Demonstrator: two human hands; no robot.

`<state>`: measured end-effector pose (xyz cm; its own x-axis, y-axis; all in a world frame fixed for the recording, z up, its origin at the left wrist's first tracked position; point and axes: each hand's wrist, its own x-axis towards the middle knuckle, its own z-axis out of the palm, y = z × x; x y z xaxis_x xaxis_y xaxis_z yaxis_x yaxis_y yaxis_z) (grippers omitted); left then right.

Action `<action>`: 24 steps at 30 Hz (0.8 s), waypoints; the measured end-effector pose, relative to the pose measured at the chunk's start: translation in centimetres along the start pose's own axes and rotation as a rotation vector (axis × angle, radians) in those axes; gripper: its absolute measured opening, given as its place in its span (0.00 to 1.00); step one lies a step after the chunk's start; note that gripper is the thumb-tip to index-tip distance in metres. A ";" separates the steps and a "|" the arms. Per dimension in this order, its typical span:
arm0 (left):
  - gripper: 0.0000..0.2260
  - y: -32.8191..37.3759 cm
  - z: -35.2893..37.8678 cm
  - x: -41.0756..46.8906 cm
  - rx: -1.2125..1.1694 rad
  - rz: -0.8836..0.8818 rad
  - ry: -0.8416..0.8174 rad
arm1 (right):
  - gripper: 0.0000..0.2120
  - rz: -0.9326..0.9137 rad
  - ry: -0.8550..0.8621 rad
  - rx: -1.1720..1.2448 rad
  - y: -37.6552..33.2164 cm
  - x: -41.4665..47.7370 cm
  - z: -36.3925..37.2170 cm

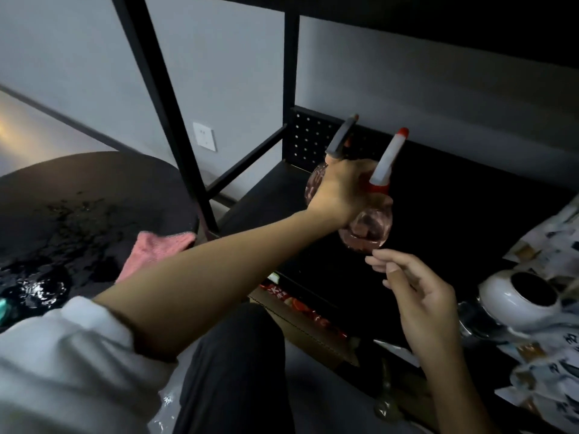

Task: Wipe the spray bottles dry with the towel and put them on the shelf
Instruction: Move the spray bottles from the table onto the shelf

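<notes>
l hand (341, 189) fingers grip spray bottle (366, 228) over shelf (266, 195); r hand (419, 296) fingers loose beneath.

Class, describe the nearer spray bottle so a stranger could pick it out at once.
Find the black metal shelf against the grey wall. By the left hand over its board are two pink spray bottles. The nearer spray bottle has a white head tipped red; the farther bottle's looks grey.
</notes>
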<state>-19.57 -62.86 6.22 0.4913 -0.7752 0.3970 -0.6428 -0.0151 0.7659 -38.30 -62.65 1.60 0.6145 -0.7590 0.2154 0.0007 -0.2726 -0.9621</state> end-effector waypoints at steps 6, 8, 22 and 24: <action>0.14 -2.1 3.0 3.0 0.074 0.007 0.045 | 0.12 0.035 0.024 -0.022 1.4 0.4 -0.8; 0.14 -2.9 3.6 3.5 0.060 0.005 0.040 | 0.12 0.050 0.029 -0.025 1.7 0.5 -0.9; 0.19 -3.9 4.7 4.0 0.020 -0.014 0.070 | 0.11 0.071 -0.003 -0.045 2.3 0.5 0.2; 0.20 -3.6 4.7 3.7 0.028 -0.012 0.070 | 0.11 0.065 -0.005 -0.042 2.1 0.4 0.3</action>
<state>-18.26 -68.67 2.57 0.5382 -0.7288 0.4233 -0.6526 -0.0426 0.7565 -37.82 -63.29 -0.37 0.6162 -0.7728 0.1520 -0.0722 -0.2476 -0.9662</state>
